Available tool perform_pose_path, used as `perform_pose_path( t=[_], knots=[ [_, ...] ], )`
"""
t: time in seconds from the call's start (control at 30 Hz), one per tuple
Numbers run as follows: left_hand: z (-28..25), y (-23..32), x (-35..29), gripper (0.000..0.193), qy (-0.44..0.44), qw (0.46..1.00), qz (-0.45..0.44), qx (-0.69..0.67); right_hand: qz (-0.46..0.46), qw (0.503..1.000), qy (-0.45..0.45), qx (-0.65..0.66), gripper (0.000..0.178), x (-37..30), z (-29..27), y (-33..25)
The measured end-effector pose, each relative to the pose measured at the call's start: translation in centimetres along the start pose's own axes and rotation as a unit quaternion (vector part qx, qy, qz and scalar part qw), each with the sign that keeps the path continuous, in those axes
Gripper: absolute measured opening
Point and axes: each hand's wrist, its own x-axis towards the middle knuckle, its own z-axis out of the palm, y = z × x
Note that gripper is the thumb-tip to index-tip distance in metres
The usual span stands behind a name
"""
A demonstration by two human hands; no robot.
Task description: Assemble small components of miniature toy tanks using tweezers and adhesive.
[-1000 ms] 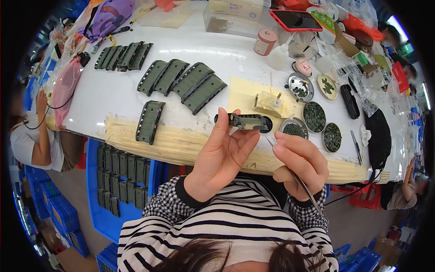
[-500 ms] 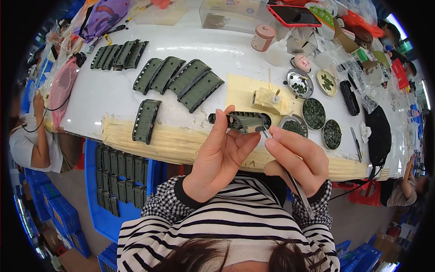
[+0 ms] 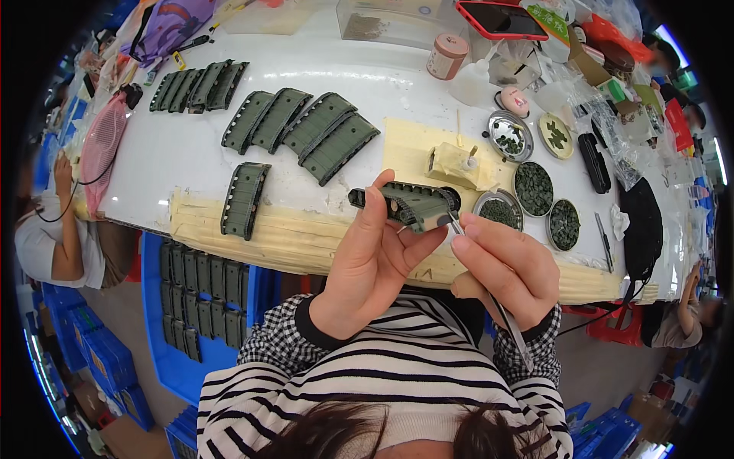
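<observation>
My left hand (image 3: 363, 260) holds a dark green curved ribbed part (image 3: 415, 203) above the table's front edge, thumb on one side and fingers beneath. In my right hand (image 3: 511, 264) is a pair of metal tweezers (image 3: 511, 333), pinched near the tips. Those tips meet the part's right end, at a small dark patch; whether they grip a piece there I cannot tell. Close by on the right stand round tins of small green pieces, one dish (image 3: 498, 208) partly behind my right hand, another tin (image 3: 534, 190) and a third (image 3: 564, 226).
Similar curved green parts lie on the left: a single one (image 3: 246, 200), a middle group (image 3: 330, 147) and a far row (image 3: 200, 86). A cream block (image 3: 459, 168) stands beyond my hands. Below left, a blue bin (image 3: 155, 306) holds many such parts. A black pouch (image 3: 641, 226) lies right.
The green part is tilted slightly differently in my left hand, and the tweezers stay at its right end. The table's contents shift slightly in view; nothing is let go.
</observation>
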Motion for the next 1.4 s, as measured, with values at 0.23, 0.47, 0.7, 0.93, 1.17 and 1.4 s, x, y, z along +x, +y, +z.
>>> perform_pose_path(
  t=[0.23,0.47,0.7,0.93,1.17,1.4],
  knots=[
    [-0.2,-0.2,0.0,0.045,0.004,1.0,-0.004,0.001,-0.025,1.0,0.014,-0.011,0.031,-0.4,0.7,0.3],
    [-0.5,-0.4,0.0,0.046,0.0,1.0,-0.006,-0.009,-0.043,0.998,-0.011,-0.043,0.03,-0.1,0.2,0.1],
    [-1.1,-0.6,0.3,0.046,-0.009,0.999,-0.014,-0.038,-0.03,0.999,-0.017,-0.03,0.031,-0.1,0.3,0.1],
    [-1.1,0.2,1.3,0.061,-0.026,0.957,-0.124,-0.262,0.095,0.981,0.078,0.151,0.025,-1.7,-0.7,-0.6],
    [-0.9,0.3,1.3,0.06,-0.01,0.953,-0.122,-0.278,0.168,0.959,0.137,0.182,0.014,-2.2,2.5,-0.6],
    [-0.4,0.4,0.9,0.061,-0.005,0.956,-0.116,-0.269,0.159,0.963,0.136,0.173,0.021,-1.8,3.2,-0.7]
  ],
)
